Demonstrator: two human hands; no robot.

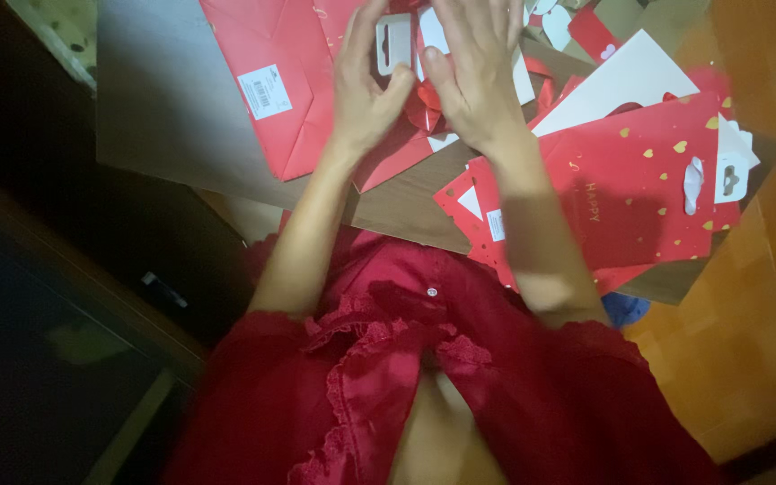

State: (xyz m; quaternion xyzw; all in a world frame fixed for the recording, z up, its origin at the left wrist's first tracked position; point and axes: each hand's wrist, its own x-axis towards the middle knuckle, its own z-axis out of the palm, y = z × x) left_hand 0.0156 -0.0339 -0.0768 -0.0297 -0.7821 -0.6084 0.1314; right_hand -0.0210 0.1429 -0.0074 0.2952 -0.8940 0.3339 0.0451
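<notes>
Red ribbon bow (424, 112) sits btwn both hands, on a red paper gift bag (289, 99) lying flat on brown cardboard (163, 108). Head view: left hand (363, 90) & right hand (476, 76) are open, fingers spread, thumbs nearly meeting over the bow; can't tell if either pinches it. Stack of red heart-print bags (639, 180) lies just right of the right forearm, w/ white tags (729, 175) on top.
</notes>
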